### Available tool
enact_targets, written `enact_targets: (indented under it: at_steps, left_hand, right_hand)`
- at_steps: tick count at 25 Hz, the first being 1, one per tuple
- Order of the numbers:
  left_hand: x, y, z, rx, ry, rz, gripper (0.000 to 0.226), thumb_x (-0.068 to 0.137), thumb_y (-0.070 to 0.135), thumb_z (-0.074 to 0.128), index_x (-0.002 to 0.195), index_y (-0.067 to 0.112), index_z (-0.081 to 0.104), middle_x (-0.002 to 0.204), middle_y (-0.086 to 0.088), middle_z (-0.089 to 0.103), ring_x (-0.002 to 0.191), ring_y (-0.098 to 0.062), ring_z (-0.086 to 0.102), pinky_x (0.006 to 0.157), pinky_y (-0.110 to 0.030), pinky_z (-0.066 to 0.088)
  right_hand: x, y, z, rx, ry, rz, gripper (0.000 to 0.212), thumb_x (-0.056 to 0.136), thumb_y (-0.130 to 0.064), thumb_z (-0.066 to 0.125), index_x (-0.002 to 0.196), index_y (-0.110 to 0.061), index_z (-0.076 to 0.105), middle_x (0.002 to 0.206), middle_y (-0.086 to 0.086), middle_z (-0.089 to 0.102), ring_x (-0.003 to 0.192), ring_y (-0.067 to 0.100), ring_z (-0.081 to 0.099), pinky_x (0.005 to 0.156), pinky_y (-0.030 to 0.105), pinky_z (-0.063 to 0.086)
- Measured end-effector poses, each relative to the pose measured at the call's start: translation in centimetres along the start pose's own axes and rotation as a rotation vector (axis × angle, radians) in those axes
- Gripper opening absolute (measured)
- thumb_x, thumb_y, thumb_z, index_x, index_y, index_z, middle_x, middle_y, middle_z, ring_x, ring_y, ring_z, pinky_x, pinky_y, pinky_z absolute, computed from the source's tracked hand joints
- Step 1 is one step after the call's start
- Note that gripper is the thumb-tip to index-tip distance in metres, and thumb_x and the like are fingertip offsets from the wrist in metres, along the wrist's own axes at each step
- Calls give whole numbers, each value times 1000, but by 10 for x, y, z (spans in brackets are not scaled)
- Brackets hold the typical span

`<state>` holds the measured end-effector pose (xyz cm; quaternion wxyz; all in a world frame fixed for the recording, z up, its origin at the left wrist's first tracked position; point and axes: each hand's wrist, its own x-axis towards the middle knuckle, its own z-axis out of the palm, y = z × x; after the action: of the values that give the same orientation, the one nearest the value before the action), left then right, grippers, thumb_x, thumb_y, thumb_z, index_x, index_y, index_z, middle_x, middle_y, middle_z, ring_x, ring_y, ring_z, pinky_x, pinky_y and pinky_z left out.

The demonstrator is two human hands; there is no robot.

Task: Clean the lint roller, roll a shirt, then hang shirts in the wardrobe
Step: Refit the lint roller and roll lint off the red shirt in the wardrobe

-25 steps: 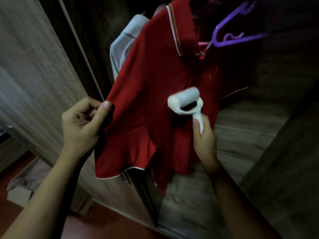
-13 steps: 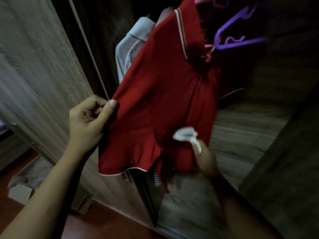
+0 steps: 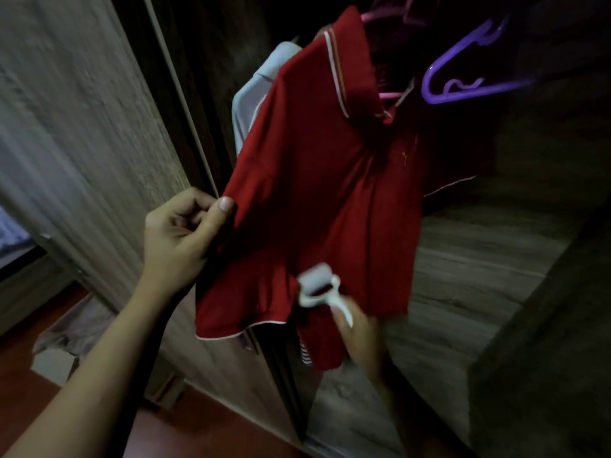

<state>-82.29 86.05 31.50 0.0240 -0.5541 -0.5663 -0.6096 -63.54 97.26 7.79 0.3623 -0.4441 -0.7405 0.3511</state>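
I see the red shirt [image 3: 317, 206] hanging in the open wardrobe [image 3: 479, 276], with my left hand [image 3: 180, 241] pinching its side edge between thumb and fingers to pull the cloth taut. My right hand [image 3: 358, 338] is closed around the handle of the roller [image 3: 319, 285], whose head lies against the shirt's lower front, near the hem.

My worries: if the left pinch slips, the cloth goes slack and the sticky roller bunches it instead of rolling. A hard downward stroke could drag the shirt off its hanger, which I can barely see at the collar. The roller is blurred, so I judge it is moving fast, and near the hem it could run off the edge.

My count: one roller, one red shirt, one pale shirt [image 3: 251, 104] behind it, one bare purple hanger [image 3: 463, 81], and pink hanger parts [image 3: 390, 94] whose number I cannot tell.
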Motion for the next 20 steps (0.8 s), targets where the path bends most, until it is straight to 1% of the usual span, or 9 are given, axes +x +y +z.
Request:
enact_targets:
  at_steps: [3, 5, 8, 10, 12, 15, 18, 19, 20]
  left_hand:
    - [0, -2, 0, -2, 17, -13, 24, 82, 34, 58, 64, 20, 53, 46, 16, 50, 43, 3, 37, 45, -12, 28]
    - [1, -3, 1, -8, 21, -22, 24, 84, 30, 60, 64, 20, 54, 47, 17, 51, 43, 4, 37, 45, -11, 28]
    - [-1, -4, 3, 2, 28, -19, 27, 89, 13, 60, 64, 21, 52, 46, 20, 51, 43, 6, 39, 45, -8, 28]
    - [0, -5, 2, 2, 31, -20, 27, 88, 14, 59, 63, 22, 52, 46, 21, 50, 42, 6, 39, 45, -8, 28]
    - [-1, -3, 2, -10, 39, -25, 25, 86, 23, 60, 63, 25, 52, 45, 20, 50, 42, 6, 38, 45, -9, 29]
    - [-4, -1, 5, -10, 79, -47, 23, 82, 35, 61, 63, 25, 54, 47, 14, 53, 43, 3, 40, 44, -15, 31]
    - [-17, 0, 10, 21, 86, -83, 20, 80, 37, 64, 65, 26, 57, 52, -9, 56, 50, -12, 48, 48, -27, 38]
    - [-23, 0, 14, 26, 75, -94, 18, 79, 37, 65, 66, 27, 59, 53, -12, 56, 51, -15, 49, 49, -30, 39]
    - [-30, 0, 18, 23, 64, -97, 16, 79, 38, 66, 66, 29, 60, 53, -6, 56, 51, -13, 49, 50, -29, 40]
  right_hand:
    - [-21, 12, 10, -32, -49, 13, 38, 87, -53, 47, 112, -30, 63, 91, 0, 75, 84, 18, 70, 67, 23, 48]
    - [2, -13, -10, 35, 43, -36, 32, 90, -45, 50, 111, -25, 64, 91, 0, 75, 83, 15, 69, 63, 16, 41]
    - [49, -72, -63, 79, 217, -143, 23, 95, -34, 47, 109, -22, 62, 89, 2, 72, 80, 13, 64, 63, 18, 37]
    - [65, -120, -98, 132, 333, -251, 25, 95, -33, 46, 108, -18, 61, 79, -4, 66, 68, 5, 57, 60, 22, 37]
    - [66, -160, -123, 190, 391, -359, 25, 96, -31, 45, 109, -17, 61, 75, -13, 58, 63, -2, 52, 59, 17, 38]
    - [50, -184, -136, 312, 316, -369, 18, 98, -30, 41, 101, -27, 59, 61, -12, 48, 53, 2, 47, 54, 20, 38]
    - [27, -170, -135, 368, 237, -269, 17, 98, -34, 39, 94, -37, 55, 54, -10, 40, 48, 2, 41, 51, 25, 35]
    - [21, -162, -135, 370, 227, -242, 17, 98, -37, 39, 93, -39, 55, 53, -11, 39, 48, 3, 40, 51, 26, 34]
    - [15, -154, -135, 374, 224, -216, 18, 97, -39, 38, 92, -41, 56, 53, -11, 39, 47, 4, 39, 50, 27, 33]
